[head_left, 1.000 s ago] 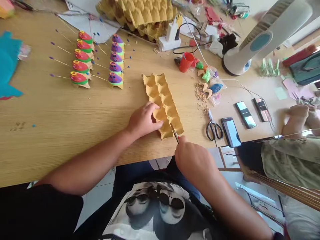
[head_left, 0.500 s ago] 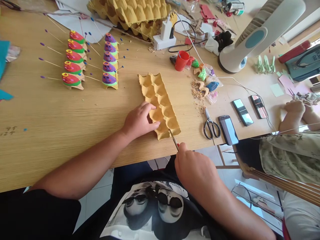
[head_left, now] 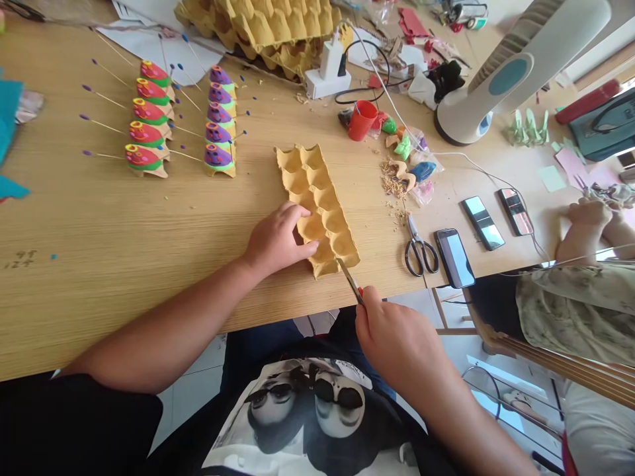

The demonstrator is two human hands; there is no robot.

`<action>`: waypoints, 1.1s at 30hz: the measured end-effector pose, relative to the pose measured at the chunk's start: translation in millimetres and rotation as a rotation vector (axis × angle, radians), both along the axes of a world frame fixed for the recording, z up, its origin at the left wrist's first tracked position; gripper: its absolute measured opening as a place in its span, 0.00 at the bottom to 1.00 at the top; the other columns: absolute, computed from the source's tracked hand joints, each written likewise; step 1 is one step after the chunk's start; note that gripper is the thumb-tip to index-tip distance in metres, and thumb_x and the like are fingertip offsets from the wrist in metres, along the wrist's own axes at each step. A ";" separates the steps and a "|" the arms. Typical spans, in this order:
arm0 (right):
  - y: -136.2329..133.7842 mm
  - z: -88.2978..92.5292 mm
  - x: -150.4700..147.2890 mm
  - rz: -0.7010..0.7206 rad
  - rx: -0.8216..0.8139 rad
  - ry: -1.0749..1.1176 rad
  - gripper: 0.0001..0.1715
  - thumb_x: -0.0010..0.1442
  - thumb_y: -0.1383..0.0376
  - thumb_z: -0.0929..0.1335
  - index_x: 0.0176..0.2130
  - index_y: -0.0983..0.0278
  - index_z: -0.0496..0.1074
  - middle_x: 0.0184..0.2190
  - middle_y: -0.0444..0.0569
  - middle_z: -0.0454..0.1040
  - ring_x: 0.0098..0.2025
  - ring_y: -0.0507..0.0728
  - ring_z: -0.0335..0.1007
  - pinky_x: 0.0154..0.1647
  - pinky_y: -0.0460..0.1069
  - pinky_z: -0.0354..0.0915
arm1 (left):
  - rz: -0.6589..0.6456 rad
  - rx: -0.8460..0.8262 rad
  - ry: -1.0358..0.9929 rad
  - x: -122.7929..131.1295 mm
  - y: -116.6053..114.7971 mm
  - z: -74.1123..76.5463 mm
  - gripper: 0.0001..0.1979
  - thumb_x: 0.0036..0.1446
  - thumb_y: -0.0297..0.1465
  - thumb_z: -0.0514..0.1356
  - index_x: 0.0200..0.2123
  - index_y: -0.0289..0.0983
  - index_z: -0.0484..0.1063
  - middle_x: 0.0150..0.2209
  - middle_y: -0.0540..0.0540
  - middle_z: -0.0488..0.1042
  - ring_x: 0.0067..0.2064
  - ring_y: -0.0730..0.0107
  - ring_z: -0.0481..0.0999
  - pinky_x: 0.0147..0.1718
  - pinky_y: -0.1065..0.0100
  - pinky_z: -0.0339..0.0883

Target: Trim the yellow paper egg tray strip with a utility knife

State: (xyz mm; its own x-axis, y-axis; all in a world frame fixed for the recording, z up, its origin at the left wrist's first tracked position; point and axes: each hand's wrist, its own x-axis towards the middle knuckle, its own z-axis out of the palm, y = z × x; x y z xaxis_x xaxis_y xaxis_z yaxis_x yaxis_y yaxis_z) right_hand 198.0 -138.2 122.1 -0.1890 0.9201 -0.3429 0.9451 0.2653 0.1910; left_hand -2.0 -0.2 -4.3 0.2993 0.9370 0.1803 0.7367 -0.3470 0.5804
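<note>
Egg-carton strip (head_left: 325, 198), hollows facing up, lies mid-view on the worktop (head_left: 173, 244). At its eight o'clock, the left hand (head_left: 278, 239) rests, thumb and forefinger spread; at five, the right hand (head_left: 397, 334) grips a blade (head_left: 350, 280), tip at the strip's end. One o'clock: red cup (head_left: 364, 121), contents unclear.

egg carton (head_left: 325, 198) on table (head_left: 124, 264) | carton figures (head_left: 143, 134) left | scissors (head_left: 418, 240) right, phones (head_left: 483, 223) farther right | stacked trays (head_left: 268, 30) behind

left hand (head_left: 278, 239) holds carton (head_left: 326, 198); right hand (head_left: 397, 330), blade (head_left: 350, 280).
</note>
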 end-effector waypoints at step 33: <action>9.7 0.9 -7.2 -0.040 -0.077 -0.034 0.08 0.69 0.68 0.61 0.40 0.65 0.68 0.19 0.44 0.70 0.22 0.54 0.73 0.20 0.51 0.37 | 0.008 0.007 -0.005 -0.7 0.3 -1.7 0.23 0.51 0.42 0.64 0.49 0.41 0.67 0.53 0.44 0.73 0.50 0.56 0.76 0.42 0.61 0.71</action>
State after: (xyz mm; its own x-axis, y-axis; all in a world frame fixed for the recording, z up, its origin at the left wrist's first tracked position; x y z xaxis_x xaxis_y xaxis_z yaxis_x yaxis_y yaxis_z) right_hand 190.8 -128.5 122.9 -0.1396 0.8976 -0.4181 0.9487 0.2423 0.2033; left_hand -2.7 0.1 -6.0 0.2909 0.9381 0.1882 0.7368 -0.3451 0.5814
